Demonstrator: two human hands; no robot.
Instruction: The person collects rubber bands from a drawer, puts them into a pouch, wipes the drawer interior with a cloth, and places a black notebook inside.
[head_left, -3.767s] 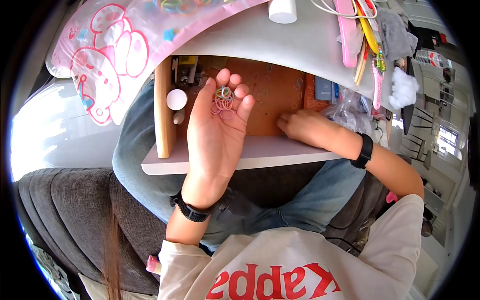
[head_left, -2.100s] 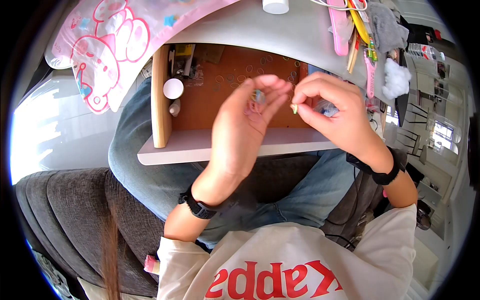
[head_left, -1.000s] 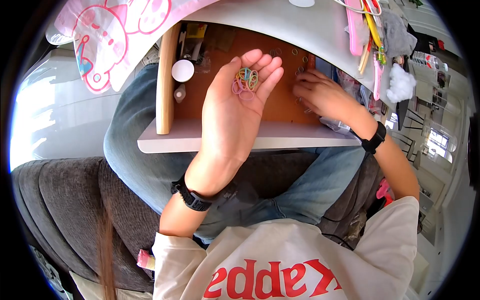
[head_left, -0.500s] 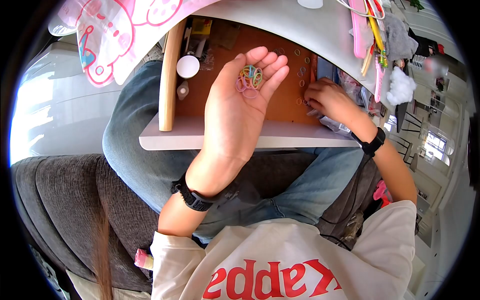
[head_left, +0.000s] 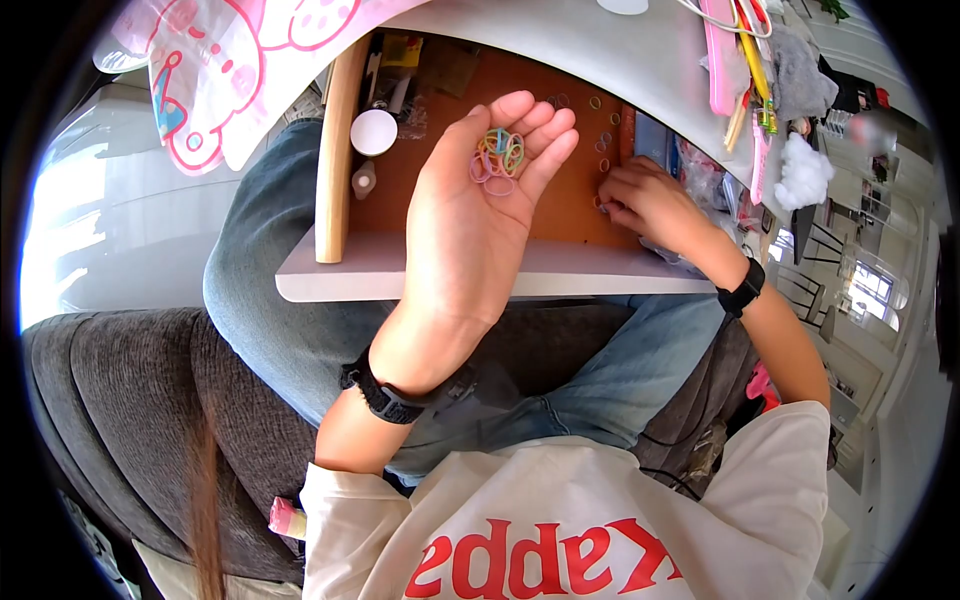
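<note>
My left hand (head_left: 475,200) is held palm up above the open drawer (head_left: 385,215), its fingers slightly curled. A small heap of coloured rubber bands (head_left: 500,158) rests in its palm, in pink, yellow, green, orange and blue. At the right side of the drawer, my right hand (head_left: 655,205) reaches down with its fingers bent together. Its fingertips are on a small rubber band (head_left: 600,203) on the brown drawer floor, partly hidden by the fingers. Several more loose rubber bands (head_left: 603,145) lie in a scattered line beyond that hand.
Inside the drawer at left are a white round lid (head_left: 374,132) and a small bottle (head_left: 364,181). Plastic packets (head_left: 700,170) crowd its right side. The desk top (head_left: 560,50) overhangs the drawer, bearing a pink printed bag (head_left: 215,70), pens (head_left: 748,60) and white fluff (head_left: 803,172).
My right hand has shifted slightly left and toward me, onto the nearest rubber band. My left hand stays nearly still with its heap of rubber bands.
</note>
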